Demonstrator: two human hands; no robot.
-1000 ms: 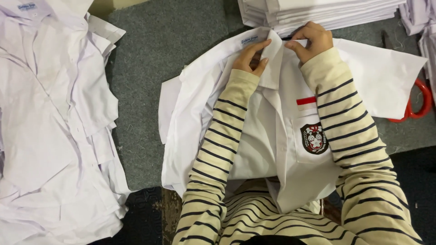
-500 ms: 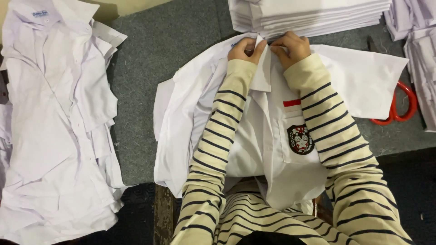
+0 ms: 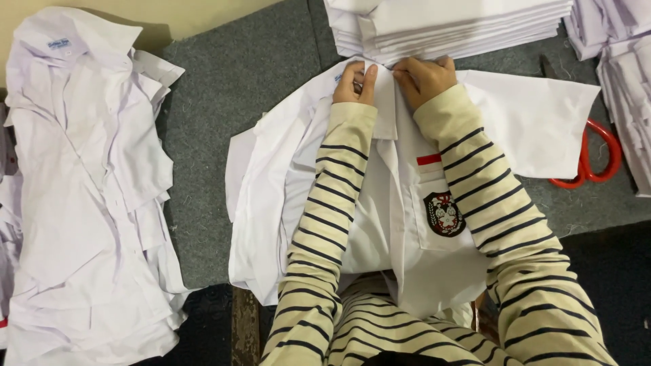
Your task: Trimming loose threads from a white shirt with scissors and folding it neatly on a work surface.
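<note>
A white short-sleeved shirt (image 3: 522, 122) lies face up on the grey felt table (image 3: 258, 74), with a crest badge (image 3: 444, 213) on its chest pocket and a red strip above it. Both of my hands are at its collar. My left hand (image 3: 356, 83) pinches the left collar flap. My right hand (image 3: 424, 78) grips the right flap, right beside the left one. My sleeves are cream with dark stripes and cover much of the shirt front.
A loose heap of white shirts (image 3: 81, 190) fills the left side. A neat stack of folded white shirts (image 3: 447, 27) sits just behind my hands. Red-handled scissors (image 3: 590, 159) lie at the right, partly under the sleeve. More white cloth (image 3: 620, 74) lies far right.
My two hands have drawn closer together at the collar and sit nearer the folded stack. The view has shifted a little; the shirt itself stays put.
</note>
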